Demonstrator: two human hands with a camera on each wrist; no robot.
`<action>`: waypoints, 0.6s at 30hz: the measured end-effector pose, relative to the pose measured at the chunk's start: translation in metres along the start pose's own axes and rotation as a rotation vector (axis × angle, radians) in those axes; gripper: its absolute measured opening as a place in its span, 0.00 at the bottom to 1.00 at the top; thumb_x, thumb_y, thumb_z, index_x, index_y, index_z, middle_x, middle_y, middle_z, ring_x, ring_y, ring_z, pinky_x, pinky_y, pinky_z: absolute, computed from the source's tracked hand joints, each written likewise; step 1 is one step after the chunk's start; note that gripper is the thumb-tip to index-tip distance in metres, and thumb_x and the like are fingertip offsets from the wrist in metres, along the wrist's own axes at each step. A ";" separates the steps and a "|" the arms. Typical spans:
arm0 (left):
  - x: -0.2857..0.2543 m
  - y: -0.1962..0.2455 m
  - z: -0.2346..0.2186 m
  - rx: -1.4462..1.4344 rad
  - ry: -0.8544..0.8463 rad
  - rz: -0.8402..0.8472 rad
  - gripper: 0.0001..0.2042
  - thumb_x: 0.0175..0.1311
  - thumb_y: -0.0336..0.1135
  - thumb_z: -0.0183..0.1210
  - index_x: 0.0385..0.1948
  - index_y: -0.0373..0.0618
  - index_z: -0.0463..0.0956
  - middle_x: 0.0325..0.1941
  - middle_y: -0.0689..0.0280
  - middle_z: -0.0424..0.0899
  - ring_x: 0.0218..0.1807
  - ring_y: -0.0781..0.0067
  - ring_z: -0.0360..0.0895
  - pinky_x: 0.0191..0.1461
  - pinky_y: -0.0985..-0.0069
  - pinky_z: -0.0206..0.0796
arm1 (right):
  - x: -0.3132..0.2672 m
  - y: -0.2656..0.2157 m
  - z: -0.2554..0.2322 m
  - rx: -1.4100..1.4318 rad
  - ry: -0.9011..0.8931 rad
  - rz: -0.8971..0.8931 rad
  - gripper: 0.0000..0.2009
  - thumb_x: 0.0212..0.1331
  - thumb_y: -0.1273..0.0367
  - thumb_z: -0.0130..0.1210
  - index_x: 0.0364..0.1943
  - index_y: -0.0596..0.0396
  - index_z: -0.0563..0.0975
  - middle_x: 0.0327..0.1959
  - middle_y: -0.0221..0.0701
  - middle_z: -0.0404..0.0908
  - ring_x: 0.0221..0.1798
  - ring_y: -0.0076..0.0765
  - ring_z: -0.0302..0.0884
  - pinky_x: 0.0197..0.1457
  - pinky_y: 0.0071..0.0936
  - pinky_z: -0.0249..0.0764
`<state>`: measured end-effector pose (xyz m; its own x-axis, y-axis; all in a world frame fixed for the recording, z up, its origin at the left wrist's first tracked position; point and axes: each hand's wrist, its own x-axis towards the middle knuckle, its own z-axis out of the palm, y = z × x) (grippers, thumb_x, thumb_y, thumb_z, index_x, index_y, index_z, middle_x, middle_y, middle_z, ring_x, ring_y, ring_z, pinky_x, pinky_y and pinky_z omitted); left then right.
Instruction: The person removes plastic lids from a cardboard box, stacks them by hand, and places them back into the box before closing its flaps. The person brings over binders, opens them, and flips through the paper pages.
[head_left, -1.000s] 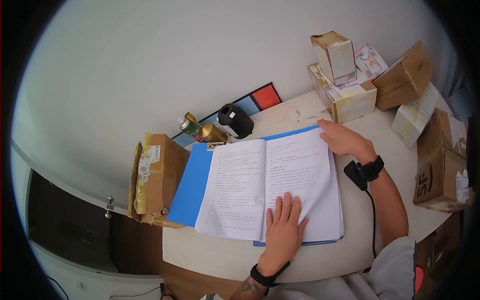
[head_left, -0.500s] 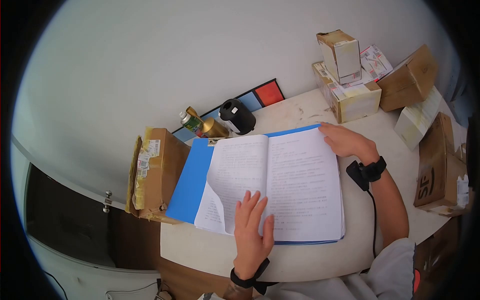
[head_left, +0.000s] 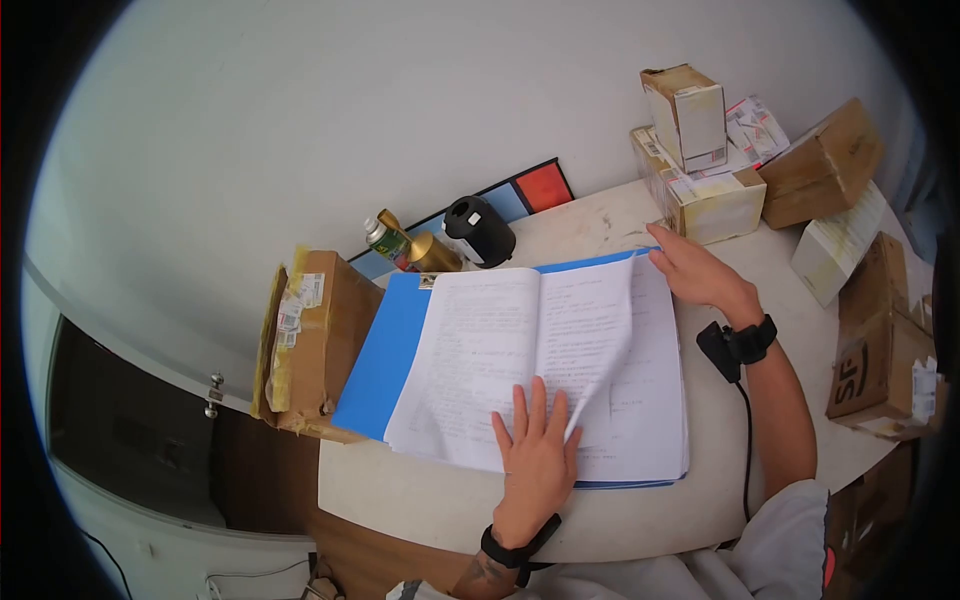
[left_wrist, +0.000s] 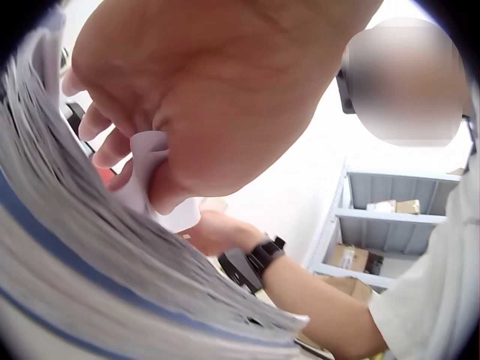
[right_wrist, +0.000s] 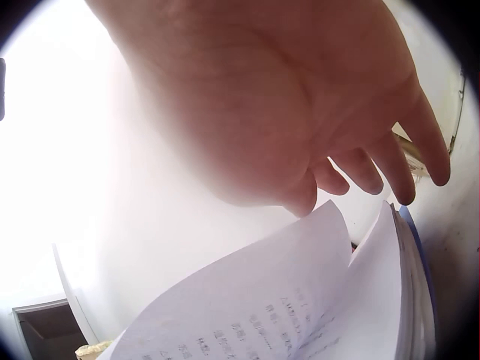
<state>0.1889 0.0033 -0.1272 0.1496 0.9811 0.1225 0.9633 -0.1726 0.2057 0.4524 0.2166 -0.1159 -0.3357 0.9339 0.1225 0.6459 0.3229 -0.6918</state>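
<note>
A thick stack of printed pages (head_left: 480, 330) lies spread in a blue folder (head_left: 385, 350). One lifted page (head_left: 590, 360) bends leftward over the right side. My left hand (head_left: 535, 470) lies over the lower middle, fingers spread, with the curled page edge (left_wrist: 150, 150) held between thumb and fingers in the left wrist view. At the upper right corner is my right hand (head_left: 705, 272), its fingers extended; in the right wrist view, its thumb is at the tip of a raised page (right_wrist: 285, 277), and contact is unclear.
Left of the folder stands a taped cardboard box (head_left: 325, 335). Behind it are a spray can (head_left: 385, 240), a gold container (head_left: 433, 254) and a black holder (head_left: 480, 230). Several boxes (head_left: 725, 205) stand at the right of the white table (head_left: 400, 490). A cable (head_left: 747, 450) hangs from my right wrist.
The left hand went from the right page to the left side, then back toward the middle. Another page has lifted and bent leftward. The right hand's fingers have risen slightly at the corner.
</note>
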 end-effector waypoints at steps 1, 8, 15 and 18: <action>0.000 -0.014 -0.011 0.011 0.077 -0.103 0.24 0.75 0.35 0.53 0.70 0.38 0.67 0.83 0.45 0.51 0.83 0.34 0.44 0.79 0.31 0.31 | 0.000 0.000 -0.002 0.028 0.066 -0.007 0.23 0.77 0.66 0.44 0.68 0.72 0.65 0.68 0.58 0.71 0.72 0.58 0.67 0.74 0.41 0.65; -0.011 -0.076 -0.058 0.187 0.609 -0.387 0.27 0.69 0.24 0.55 0.72 0.35 0.64 0.81 0.42 0.54 0.83 0.36 0.45 0.80 0.35 0.33 | 0.002 0.003 0.005 0.010 0.001 0.003 0.22 0.77 0.64 0.44 0.64 0.69 0.69 0.63 0.56 0.75 0.67 0.59 0.72 0.69 0.42 0.69; 0.001 0.033 0.004 -0.175 -0.003 0.166 0.47 0.64 0.58 0.65 0.76 0.34 0.54 0.81 0.36 0.49 0.82 0.28 0.42 0.79 0.35 0.37 | 0.004 0.002 0.003 -0.059 -0.180 0.002 0.23 0.78 0.63 0.44 0.66 0.68 0.69 0.65 0.54 0.75 0.69 0.56 0.71 0.72 0.39 0.66; -0.001 0.039 0.024 -0.095 -0.077 0.120 0.46 0.68 0.61 0.60 0.76 0.33 0.53 0.81 0.34 0.48 0.82 0.26 0.42 0.76 0.28 0.37 | 0.001 -0.001 -0.003 -0.019 -0.158 0.017 0.23 0.78 0.64 0.44 0.66 0.68 0.68 0.65 0.54 0.75 0.69 0.57 0.71 0.72 0.39 0.66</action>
<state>0.2314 -0.0023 -0.1423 0.2822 0.9562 0.0774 0.9126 -0.2925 0.2856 0.4536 0.2179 -0.1134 -0.4272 0.9042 -0.0033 0.6645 0.3114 -0.6793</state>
